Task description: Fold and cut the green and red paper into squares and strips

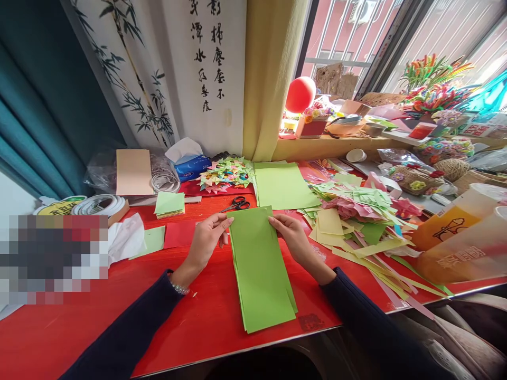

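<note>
Long green paper sheets (261, 269), stacked slightly out of line, lie lengthwise over the red table (190, 327). My left hand (208, 237) pinches their upper left corner between thumb and fingers. At the upper right corner, my right hand (291, 235) grips the same sheets. Behind the sheets rests a pair of black-handled scissors (240, 202), its blades pointing toward my left hand. A larger light green paper stack (283, 184) lies farther back. Small light green squares (169, 204) are piled at the back left.
Paper strips and scraps (356, 206) are heaped at right, near two drink cups (463, 248). Small folded paper pieces (225, 174) form a pile at the back. A blue tissue pack (192, 167), a white tissue (127, 237) and red paper (178, 234) are at left.
</note>
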Demonstrator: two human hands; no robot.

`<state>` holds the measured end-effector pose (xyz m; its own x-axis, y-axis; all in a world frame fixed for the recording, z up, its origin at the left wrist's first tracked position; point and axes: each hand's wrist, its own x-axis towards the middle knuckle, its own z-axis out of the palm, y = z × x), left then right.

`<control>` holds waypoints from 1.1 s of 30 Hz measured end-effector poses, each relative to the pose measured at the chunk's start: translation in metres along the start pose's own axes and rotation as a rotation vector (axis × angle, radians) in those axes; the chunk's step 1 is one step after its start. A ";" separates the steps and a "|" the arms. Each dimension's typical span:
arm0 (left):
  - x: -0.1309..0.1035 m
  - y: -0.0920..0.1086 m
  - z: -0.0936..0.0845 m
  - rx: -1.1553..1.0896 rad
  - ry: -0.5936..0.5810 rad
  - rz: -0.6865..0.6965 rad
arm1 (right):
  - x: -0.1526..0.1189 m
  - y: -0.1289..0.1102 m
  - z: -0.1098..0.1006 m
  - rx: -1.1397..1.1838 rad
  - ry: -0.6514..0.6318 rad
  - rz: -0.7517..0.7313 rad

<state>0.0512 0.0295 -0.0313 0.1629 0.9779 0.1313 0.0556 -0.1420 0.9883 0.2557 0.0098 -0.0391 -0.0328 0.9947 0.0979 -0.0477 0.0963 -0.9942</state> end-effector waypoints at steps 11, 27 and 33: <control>-0.001 -0.001 0.000 0.004 -0.007 -0.029 | -0.003 0.008 0.001 -0.016 0.055 -0.031; -0.003 -0.001 -0.002 0.137 0.070 0.000 | -0.007 0.007 0.004 -0.017 0.017 -0.040; -0.003 -0.002 -0.002 0.134 0.085 -0.004 | -0.007 0.005 0.006 -0.001 0.009 -0.048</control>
<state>0.0482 0.0275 -0.0335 0.0788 0.9871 0.1394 0.1882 -0.1521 0.9703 0.2496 0.0032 -0.0442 -0.0212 0.9891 0.1456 -0.0482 0.1444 -0.9883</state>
